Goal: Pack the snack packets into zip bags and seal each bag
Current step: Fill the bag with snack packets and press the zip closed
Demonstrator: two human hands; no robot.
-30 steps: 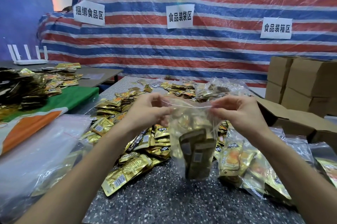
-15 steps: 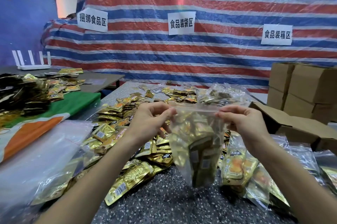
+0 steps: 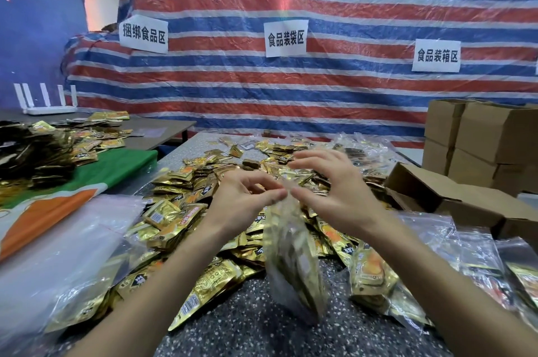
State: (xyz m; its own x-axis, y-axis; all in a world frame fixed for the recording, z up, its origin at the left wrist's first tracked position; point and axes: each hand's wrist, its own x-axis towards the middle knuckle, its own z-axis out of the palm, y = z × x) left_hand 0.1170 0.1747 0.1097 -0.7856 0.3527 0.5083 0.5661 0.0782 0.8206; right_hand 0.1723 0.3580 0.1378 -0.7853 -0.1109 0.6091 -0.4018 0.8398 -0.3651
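A clear zip bag (image 3: 291,255) filled with gold snack packets hangs blurred above the speckled table (image 3: 247,327), turned nearly edge-on. My left hand (image 3: 241,199) pinches its top edge between thumb and fingers. My right hand (image 3: 334,190) is just right of the bag's top with its fingers spread and straight, its thumb tip close to the top edge and gripping nothing. Loose gold snack packets (image 3: 180,211) lie heaped behind and to the left of the bag.
Several filled zip bags (image 3: 372,275) lie on the right. A stack of empty clear bags (image 3: 58,240) sits on the left. An open cardboard box (image 3: 454,199) and stacked cartons (image 3: 480,135) stand at right. A side table (image 3: 163,129) holds more packets.
My hands have moved together from the bag's two top corners. The right hand has let go and spread its fingers. The bag has turned edge-on and swings from the left hand.
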